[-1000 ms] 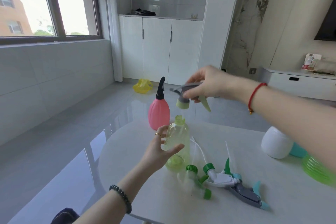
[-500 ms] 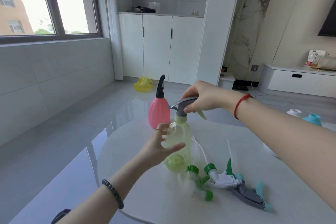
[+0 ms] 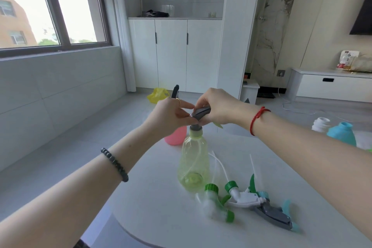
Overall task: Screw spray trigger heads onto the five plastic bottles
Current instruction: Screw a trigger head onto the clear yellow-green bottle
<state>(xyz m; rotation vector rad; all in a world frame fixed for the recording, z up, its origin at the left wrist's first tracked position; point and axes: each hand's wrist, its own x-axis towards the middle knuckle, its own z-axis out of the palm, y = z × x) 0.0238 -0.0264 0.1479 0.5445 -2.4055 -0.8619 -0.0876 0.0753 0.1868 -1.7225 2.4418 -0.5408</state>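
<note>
Green bottle (image 3: 193,162) stands upright on the table (image 3: 161,207), directly below both hands. Grey trigger head (image 3: 200,113) sits on its neck; dip tube visible inside the bottle.

Right hand (image 3: 219,106) wraps over the top of the head, fingers curled around it. Left hand (image 3: 171,116) meets it from the other side, fingertips pinching the head's nozzle end. The two hands touch at the head. Whether the collar is threaded down cannot be told.

Pink bottle (image 3: 176,137) with a black head stands just beyond the left hand, mostly hidden by it.

Below the right forearm, near the green bottle's base, loose heads lie in a pile: two with green collars (image 3: 231,186), one grey with teal lever (image 3: 275,215). Their tubes trail toward the bottle.

White bottle (image 3: 320,125) and blue bottle (image 3: 342,134), both uncapped, stand well apart to the outside of the right forearm.

Black bead bracelet (image 3: 114,164) on left wrist; red cord (image 3: 257,120) on right wrist.
</note>
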